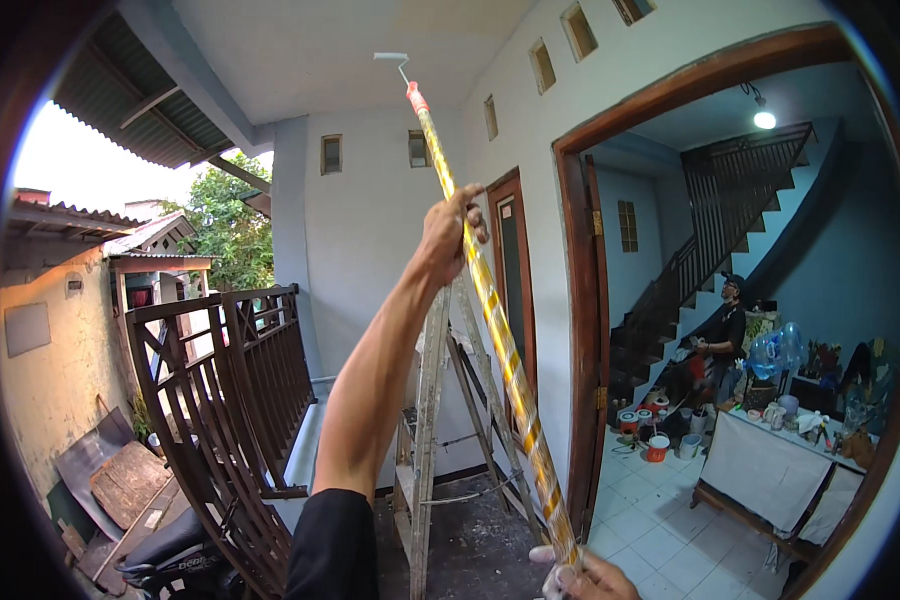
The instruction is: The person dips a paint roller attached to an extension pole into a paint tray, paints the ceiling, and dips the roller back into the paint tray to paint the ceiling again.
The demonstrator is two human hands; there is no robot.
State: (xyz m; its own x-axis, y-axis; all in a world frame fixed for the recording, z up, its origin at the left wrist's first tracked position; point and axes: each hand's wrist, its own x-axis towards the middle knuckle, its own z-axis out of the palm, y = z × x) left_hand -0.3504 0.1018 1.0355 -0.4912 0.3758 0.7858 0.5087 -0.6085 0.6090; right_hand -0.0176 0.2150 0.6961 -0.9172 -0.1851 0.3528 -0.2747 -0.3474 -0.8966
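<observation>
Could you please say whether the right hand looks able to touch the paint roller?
Probably not: the right hand holds the striped pole low down; the paint roller is at its far end, beyond the left hand.

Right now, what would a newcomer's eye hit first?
The gold-striped pole slanting up the middle, with the left hand partway up and the right hand at the bottom edge. At its tip, top centre, sits a white roller. Then the lit bulb through the doorway, upper right.
</observation>
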